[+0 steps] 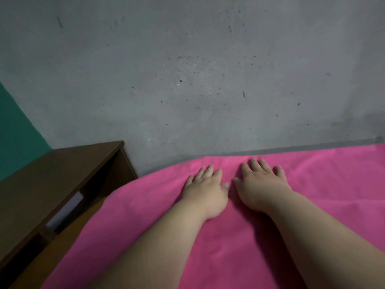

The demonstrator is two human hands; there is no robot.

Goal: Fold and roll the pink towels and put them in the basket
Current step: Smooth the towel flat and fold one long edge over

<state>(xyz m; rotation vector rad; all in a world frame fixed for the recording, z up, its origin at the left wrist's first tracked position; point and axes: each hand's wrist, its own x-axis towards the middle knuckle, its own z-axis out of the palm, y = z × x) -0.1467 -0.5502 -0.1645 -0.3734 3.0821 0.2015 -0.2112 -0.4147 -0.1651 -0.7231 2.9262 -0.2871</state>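
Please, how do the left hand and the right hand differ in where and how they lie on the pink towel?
The left hand lies nearer the wooden shelf; the right hand lies further from it. The right hand reaches slightly closer to the towel's far edge than the left hand. Both rest flat, palms down, fingers straight, on the pink towel, thumbs close together.

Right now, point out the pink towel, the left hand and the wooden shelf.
pink towel [260,236], head view, flat cloth between the forearms.
left hand [205,191], head view, back of the hand.
wooden shelf [54,176], head view, top board.
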